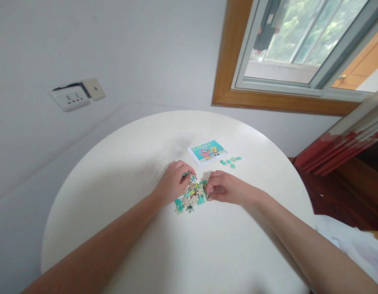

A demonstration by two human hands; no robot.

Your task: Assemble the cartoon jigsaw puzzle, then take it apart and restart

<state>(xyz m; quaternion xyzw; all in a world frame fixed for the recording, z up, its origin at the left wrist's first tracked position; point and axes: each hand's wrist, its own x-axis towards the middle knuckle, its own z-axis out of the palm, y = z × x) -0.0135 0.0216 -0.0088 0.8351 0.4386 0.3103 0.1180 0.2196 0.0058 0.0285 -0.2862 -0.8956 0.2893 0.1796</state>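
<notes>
At the centre of the round white surface (176,253), a loose heap of small jigsaw pieces (193,196) lies between the person's two hands; the pieces are mostly teal, with some beige, red and yellow, and they overlap without visible order. The left hand (173,181) rests on the surface just left of the heap, its fingers curled, and its grip is closed on a single teal piece (185,174) pinched between thumb and forefinger at the heap's upper left edge. The right hand (222,188) lies just right of the heap, knuckles upward, fingertips touching the heap's right edge; its fingers are drawn together, but whether the grip encloses a piece cannot be told, as the fingertips hide the contact. Beyond the heap, toward the wall, lies a printed reference picture (207,152) showing cartoon figures on a teal ground, flat on the surface and slightly rotated. Right of that picture, and apart from the heap, sits a smaller cluster of teal pieces (230,161). Farther beyond the heap, a wall socket (70,97) is mounted at the upper left, and a wood-framed window (287,69) occupies the upper right.
</notes>
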